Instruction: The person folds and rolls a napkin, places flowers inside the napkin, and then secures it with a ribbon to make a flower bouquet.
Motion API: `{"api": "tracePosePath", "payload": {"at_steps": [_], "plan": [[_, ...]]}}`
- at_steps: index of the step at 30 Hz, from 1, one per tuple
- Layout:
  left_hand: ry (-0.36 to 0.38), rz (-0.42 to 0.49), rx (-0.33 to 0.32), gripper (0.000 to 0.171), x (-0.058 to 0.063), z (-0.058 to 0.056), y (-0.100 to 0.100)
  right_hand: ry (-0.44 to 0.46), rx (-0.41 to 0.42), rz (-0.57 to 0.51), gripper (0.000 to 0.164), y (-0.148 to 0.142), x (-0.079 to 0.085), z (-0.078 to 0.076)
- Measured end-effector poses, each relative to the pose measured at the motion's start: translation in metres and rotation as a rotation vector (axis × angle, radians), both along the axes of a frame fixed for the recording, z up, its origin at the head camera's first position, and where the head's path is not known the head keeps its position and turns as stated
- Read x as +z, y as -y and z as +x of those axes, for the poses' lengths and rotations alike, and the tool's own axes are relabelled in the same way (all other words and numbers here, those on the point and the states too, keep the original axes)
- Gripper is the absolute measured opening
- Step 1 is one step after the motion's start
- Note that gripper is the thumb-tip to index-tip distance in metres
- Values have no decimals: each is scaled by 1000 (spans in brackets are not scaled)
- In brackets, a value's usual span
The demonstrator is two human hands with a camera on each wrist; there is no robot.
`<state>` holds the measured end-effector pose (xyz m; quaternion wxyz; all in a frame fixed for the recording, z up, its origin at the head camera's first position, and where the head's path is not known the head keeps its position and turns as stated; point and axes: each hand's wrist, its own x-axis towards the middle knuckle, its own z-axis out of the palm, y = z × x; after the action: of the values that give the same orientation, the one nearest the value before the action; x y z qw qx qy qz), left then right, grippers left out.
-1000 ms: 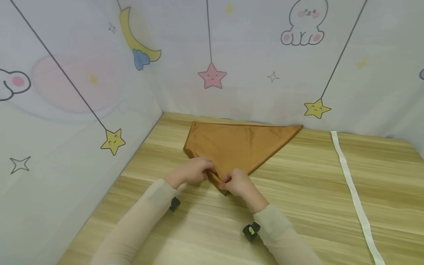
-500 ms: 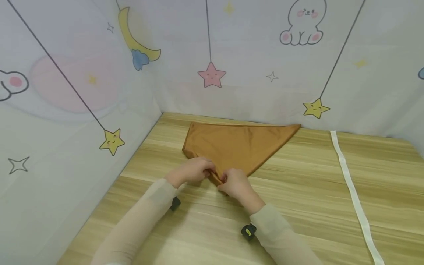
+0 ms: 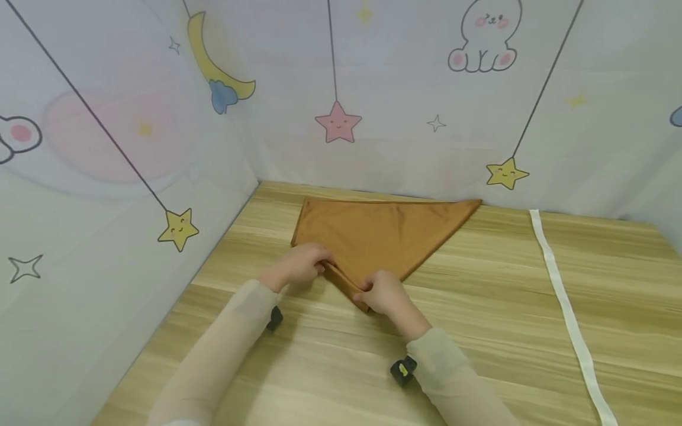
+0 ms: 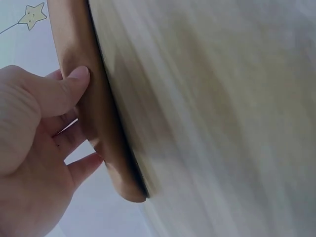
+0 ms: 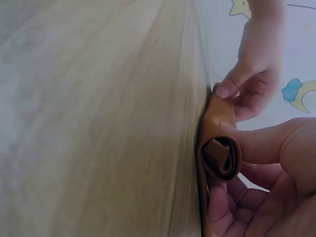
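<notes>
Thumb over, fingers curled behind: the left hand [image 3: 301, 261] pinches the roll [image 3: 343, 285] along the cloth's near edge, and the right hand [image 3: 386, 291] is clamped on it too, by the end where coiled layers show. Two grips, set apart on one edge, presumably so the roll lies even and the coil can't spring loose. Beyond them the brown cloth [image 3: 378, 234] lies flat on the table [image 3: 469, 307], far edge near the wall [image 3: 405, 154], one point off to the right; spread like that, it probably bunches less. Well apart, a white strip [image 3: 565, 302] lies untouched; why, I can't tell.
</notes>
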<state>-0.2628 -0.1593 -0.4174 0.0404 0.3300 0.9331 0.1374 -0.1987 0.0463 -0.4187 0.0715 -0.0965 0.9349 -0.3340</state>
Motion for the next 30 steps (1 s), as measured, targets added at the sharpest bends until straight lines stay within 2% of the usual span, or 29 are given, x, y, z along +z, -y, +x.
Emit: {"api": "tracePosePath", "payload": {"at_steps": [5,9,12,16,20,24,30], "plan": [[-43,22,-40,30,-1,4,0,41,-28,11,16,-3,-2,-1],[-33,79,-73,25,0,6,-3,93,-39,21,17,-6,-1,-4],[-46,70,-83,22,0,6,-4,100,-51,13,19,-7,0,-5],[-85,31,-89,18,-2,2,-4,61,-44,5,20,-6,1,-5],[-116,11,-87,13,-5,-2,-6,-25,-6,14,18,-3,2,-4],[-97,-6,-68,13,-4,-3,-8,-77,20,41,18,1,4,-2],[10,-37,-23,15,1,-4,-13,-111,23,59,11,-1,4,-2]]}}
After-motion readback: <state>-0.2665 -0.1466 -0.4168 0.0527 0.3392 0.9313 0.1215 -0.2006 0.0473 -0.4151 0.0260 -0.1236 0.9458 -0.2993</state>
